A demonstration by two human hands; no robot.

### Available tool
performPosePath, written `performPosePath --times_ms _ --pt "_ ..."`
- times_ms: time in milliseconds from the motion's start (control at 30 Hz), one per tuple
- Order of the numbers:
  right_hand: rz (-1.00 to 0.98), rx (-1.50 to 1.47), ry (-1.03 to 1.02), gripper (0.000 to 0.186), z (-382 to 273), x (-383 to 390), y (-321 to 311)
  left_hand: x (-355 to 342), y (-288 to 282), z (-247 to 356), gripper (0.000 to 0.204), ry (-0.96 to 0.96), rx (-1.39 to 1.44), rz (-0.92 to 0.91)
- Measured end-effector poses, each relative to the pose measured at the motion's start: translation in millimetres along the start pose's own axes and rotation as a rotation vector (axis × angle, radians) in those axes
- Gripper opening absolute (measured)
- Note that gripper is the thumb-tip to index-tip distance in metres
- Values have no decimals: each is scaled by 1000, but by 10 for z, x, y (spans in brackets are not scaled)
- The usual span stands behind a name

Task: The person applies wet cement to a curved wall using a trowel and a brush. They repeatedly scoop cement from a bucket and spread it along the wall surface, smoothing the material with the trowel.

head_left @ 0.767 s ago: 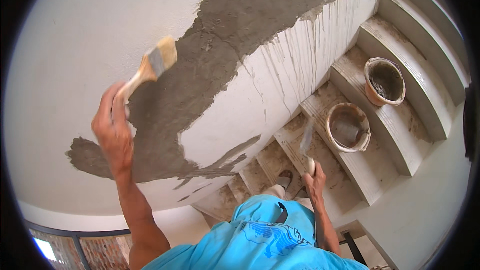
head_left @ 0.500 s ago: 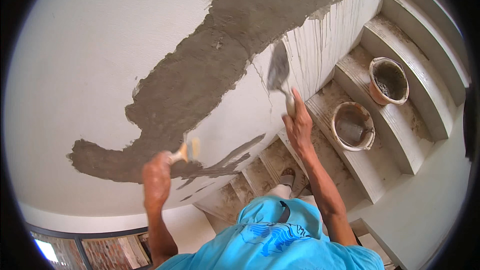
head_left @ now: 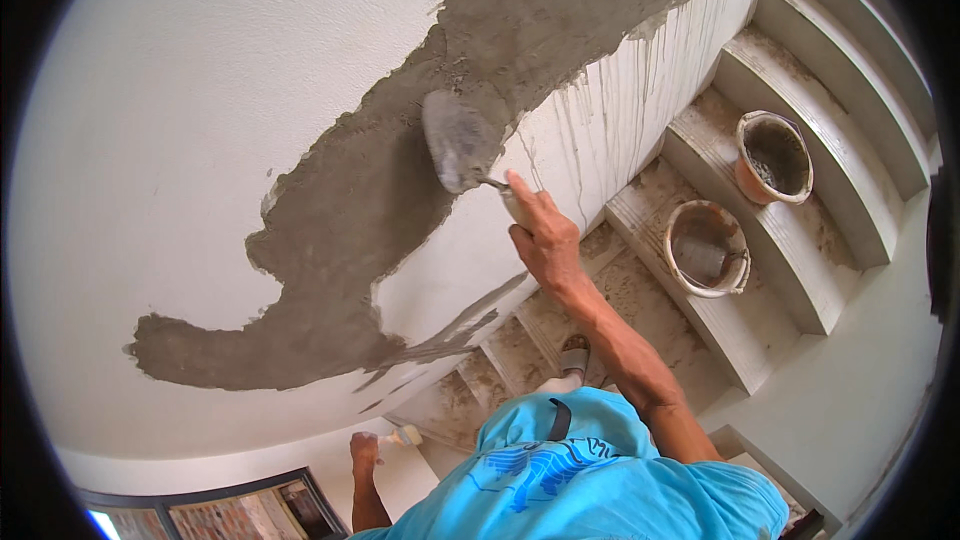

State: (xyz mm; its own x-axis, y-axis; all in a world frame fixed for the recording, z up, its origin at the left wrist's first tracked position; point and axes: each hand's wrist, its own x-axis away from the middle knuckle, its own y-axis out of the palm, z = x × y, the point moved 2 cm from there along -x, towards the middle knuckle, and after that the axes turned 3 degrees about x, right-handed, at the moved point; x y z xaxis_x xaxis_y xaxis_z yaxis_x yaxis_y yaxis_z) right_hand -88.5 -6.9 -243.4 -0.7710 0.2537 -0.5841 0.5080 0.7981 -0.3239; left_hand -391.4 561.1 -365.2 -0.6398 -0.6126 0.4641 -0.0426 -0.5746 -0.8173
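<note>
My right hand [head_left: 550, 240] is closed round the handle of a pointed trowel [head_left: 458, 140], index finger stretched along it. The trowel's grey blade lies over a broad patch of wet grey mortar [head_left: 340, 205] on the white wall; whether it touches cannot be made out. Low at the lower left, away from the wall patch, my left hand [head_left: 366, 452] grips a paintbrush [head_left: 405, 436] by its pale handle, bristles pointing right.
Two buckets stand on the stairs at right: one holding murky water [head_left: 706, 248], the other holding mortar [head_left: 774, 158]. Curved steps [head_left: 790, 90] climb to the upper right. Grey drips streak the wall [head_left: 630, 80]. A dark-framed window [head_left: 240, 510] is at lower left.
My right hand has brought the trowel left and onto the mortar area. My left hand has dropped with the brush from the patch's lower end, down toward my body.
</note>
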Motion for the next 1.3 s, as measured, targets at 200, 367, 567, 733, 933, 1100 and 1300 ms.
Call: performPosePath --times_ms 200,367,567,733,933,1100,1300 --pt "138 -28 58 83 162 -396 -102 55 176 -193 18 -74 234 26" --pt "29 141 18 82 93 -173 217 -3 176 125 19 -83 154 -91" --pt "57 47 19 83 177 193 92 -96 213 269 26 -43 109 -111" --pt "133 -73 187 81 389 -104 57 0 233 582 28 -23 33 -89" --pt "14 37 72 82 217 178 352 -47 277 327 28 -60 87 -138" --pt "129 -103 27 82 180 163 194 -46 346 225 27 -109 100 -177" --pt "173 3 185 83 253 -292 137 39 399 380 27 -81 132 -178"
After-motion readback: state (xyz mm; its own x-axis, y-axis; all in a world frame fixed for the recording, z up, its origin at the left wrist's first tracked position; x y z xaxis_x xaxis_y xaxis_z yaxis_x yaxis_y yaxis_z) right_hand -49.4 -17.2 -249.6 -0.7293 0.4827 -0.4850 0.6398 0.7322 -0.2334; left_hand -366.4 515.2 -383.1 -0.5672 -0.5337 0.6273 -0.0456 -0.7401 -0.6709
